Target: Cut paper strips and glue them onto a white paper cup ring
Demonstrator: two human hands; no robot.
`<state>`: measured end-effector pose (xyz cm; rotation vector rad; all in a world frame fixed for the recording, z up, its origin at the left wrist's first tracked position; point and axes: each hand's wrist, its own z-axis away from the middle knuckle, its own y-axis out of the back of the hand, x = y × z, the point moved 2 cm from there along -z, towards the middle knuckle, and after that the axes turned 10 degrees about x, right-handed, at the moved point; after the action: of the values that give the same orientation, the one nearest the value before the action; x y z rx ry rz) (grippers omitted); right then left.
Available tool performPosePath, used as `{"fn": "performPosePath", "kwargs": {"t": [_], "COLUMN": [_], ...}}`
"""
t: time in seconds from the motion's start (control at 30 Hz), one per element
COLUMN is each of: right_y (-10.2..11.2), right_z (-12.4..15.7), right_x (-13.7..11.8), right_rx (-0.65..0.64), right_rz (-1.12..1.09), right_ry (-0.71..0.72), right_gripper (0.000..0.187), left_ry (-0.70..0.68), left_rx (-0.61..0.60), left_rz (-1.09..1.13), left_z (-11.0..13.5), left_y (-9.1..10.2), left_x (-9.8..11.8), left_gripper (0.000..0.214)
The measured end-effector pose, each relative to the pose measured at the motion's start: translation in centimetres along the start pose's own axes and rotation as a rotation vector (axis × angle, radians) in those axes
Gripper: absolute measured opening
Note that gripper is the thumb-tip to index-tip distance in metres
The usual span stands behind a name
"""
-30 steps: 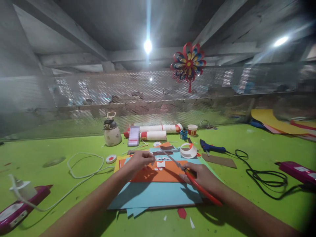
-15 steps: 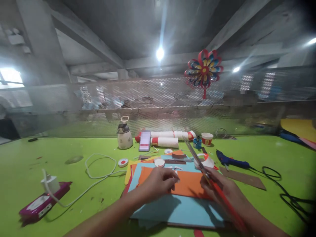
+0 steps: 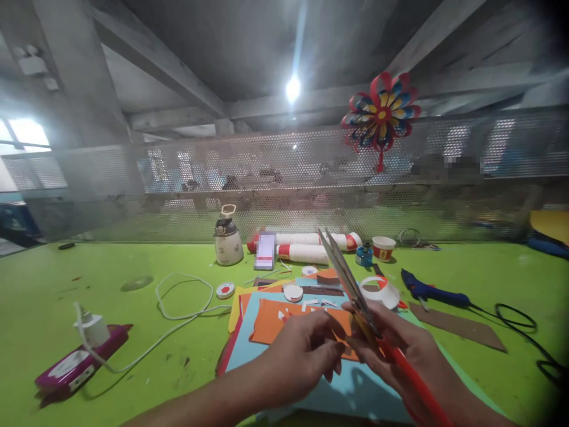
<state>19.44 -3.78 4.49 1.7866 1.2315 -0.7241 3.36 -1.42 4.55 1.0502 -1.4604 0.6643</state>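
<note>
Head: right fingers (image 3: 368, 356) curled round scissors (image 3: 365, 309)

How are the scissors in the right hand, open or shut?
Slightly open: the scissors in the right hand show two tips apart, with a narrow gap.

Left fingers (image 3: 328, 356) now close to right fingers (image 3: 370, 356), scissors (image 3: 354, 290) steeper than before

Ceiling lamp (image 3: 293, 89) glares; right edge darkened
</note>
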Motion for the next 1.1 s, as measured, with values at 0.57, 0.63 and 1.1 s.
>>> {"fn": "performPosePath", "kwargs": {"t": [0.57,0.63,1.1], "right_y": [0.5,0.5,-0.8], "right_z": [1.9,1.8,0.1], "right_x": [-0.1,-0.4,-1.0], "right_rx": [0.137,0.082,0.041], "right_rz": [-0.193,-0.151,-0.139], "right_ry": [-0.129,-0.108,-0.04], "right_gripper": [0.028,0.027,0.026], "left_ry": [0.195,0.2,0.236], "left_rx": [0.124,0.162,0.306], "left_rz": [0.538,0.564,0.575], "left_z": [0.5,0.6,0.4], "left_y": [-1.3,-1.3,-0.6], "left_x": [0.2,0.4,0.5], "left_gripper": [0.025,0.023,0.015]}}
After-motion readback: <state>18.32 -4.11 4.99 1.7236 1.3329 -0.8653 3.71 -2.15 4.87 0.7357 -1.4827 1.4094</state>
